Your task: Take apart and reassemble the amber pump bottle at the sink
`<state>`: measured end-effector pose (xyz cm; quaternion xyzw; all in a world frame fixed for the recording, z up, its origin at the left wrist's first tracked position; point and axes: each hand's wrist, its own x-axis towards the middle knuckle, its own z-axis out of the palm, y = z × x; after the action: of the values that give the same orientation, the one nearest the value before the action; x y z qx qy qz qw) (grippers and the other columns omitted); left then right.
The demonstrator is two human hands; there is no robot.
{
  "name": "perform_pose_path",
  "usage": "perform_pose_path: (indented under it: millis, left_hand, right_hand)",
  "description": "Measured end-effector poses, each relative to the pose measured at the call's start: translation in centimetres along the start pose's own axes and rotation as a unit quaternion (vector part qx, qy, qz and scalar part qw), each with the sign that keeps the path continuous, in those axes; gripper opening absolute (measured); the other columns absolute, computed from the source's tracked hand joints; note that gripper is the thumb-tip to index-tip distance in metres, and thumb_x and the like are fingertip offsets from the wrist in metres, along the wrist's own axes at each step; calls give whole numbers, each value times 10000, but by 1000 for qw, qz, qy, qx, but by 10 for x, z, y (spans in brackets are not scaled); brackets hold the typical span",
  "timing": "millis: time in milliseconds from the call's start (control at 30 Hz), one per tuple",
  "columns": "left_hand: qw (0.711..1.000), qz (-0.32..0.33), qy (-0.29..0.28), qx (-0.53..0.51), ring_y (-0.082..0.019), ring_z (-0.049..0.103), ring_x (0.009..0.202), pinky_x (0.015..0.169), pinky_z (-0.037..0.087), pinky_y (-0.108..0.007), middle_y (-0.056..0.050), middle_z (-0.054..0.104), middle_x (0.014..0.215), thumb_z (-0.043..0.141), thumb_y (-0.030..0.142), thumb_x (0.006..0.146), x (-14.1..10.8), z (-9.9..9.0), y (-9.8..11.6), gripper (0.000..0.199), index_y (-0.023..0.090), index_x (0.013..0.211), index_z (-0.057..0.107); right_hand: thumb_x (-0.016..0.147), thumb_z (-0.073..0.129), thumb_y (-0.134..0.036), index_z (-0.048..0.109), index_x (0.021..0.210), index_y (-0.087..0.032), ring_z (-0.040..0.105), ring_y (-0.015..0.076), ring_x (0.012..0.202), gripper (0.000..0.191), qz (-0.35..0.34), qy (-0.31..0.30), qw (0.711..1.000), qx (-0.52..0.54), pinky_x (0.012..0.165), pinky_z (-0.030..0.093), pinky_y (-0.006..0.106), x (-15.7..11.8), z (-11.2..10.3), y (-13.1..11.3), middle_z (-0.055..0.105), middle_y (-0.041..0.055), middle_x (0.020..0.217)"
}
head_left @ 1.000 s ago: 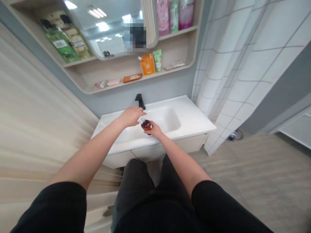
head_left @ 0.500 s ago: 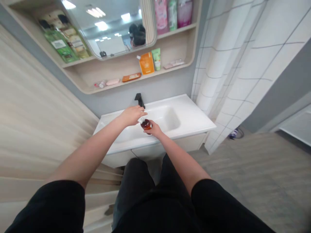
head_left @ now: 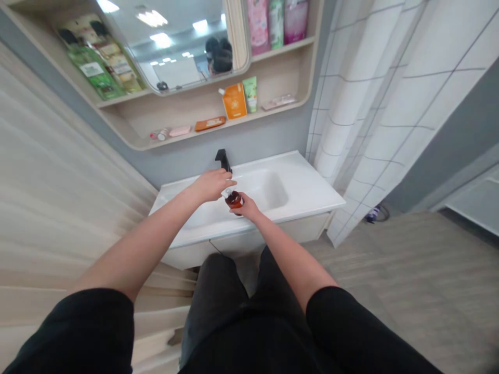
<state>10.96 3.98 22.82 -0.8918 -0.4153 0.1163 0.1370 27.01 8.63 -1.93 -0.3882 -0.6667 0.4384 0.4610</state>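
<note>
Where the hands meet: over the glossy white sink [head_left: 300,182], just in front of its matte black faucet [head_left: 223,160].
Right hand [head_left: 246,206]: closed around a smooth amber bottle [head_left: 234,200], partly hiding it.
Left hand [head_left: 210,186]: curved over the bottle's white cap [head_left: 227,193], which is mostly hidden; gripping or only touching, I cannot tell.
Behind the sink: a curved pale wood shelf [head_left: 280,67] holding an orange pouch [head_left: 234,102], a green tube [head_left: 250,94] and smaller items, beneath a round-cornered mirror [head_left: 183,67].
Right of the sink: a white grid-lined shower curtain [head_left: 370,130], hanging in soft folds.
Below the sink: dark trousers [head_left: 218,301], cut off by the frame.
Hard to make out: the label text, too small and blurred.
</note>
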Motion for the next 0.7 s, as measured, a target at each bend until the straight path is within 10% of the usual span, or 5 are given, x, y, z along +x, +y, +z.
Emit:
perform_pose_path:
  millis: [500, 600, 700]
  left_hand:
    - [985, -72, 84, -135, -358, 639, 1400, 1178, 535, -471, -106, 702, 1475, 855, 246, 836, -19, 33, -14, 668, 328, 1485, 720]
    - [923, -152, 190, -300, -353, 656, 1399, 1175, 559, -485, -121, 692, 1479, 923, 331, 779, -36, 82, -18, 667, 283, 1408, 705]
    - [756, -285, 294, -511, -320, 729, 1261, 1010, 636, -459, -110, 708, 1359, 958, 414, 695, -53, 146, -11, 719, 270, 1306, 608]
  right_hand:
    - [624, 1028, -366, 709, 1434, -262, 769, 312, 1193, 877, 2, -13, 1000, 4, 1123, 603, 470, -4, -2, -4, 829, 33, 1274]
    - [621, 1014, -367, 708, 1439, -256, 776, 306, 1139, 880, 9, -30, 1000, 4, 1079, 624, 475, -6, -3, -8, 831, 35, 1237]
    - [615, 1010, -358, 720, 1410, -253, 778, 314, 1147, 853, 18, -29, 999, -9, 1097, 614, 496, -7, -5, -12, 831, 45, 1229]
